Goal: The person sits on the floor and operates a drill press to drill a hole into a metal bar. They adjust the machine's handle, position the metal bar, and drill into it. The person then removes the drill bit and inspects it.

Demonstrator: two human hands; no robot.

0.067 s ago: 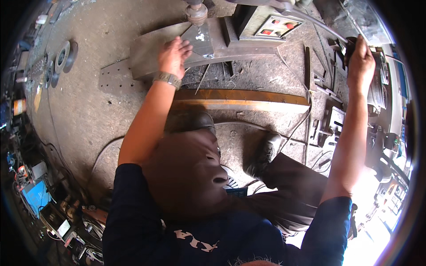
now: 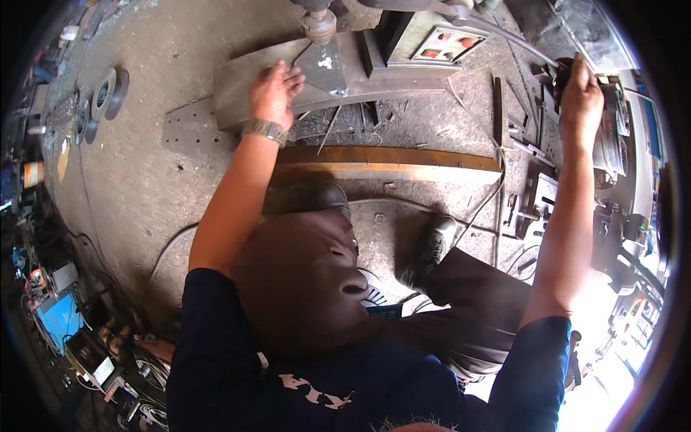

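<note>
Two hands work this station. Your right hand point(image 2: 581, 102) is wrapped around the dark end of the long lever point(image 2: 515, 41); your left hand point(image 2: 273, 95) is unclasped, fingers spread, with nothing visibly held. The dark plate point(image 2: 324, 72) lies below the spindle point(image 2: 319, 27), apparently resting on the long steel slab point(image 2: 234, 86). Your left fingertips are just beside the plate; contact cannot be told. Judging by this posture, the step in hand is operating the lever. The next move probably calls for a firm right-hand grip, with left fingers clear of the spindle.
</note>
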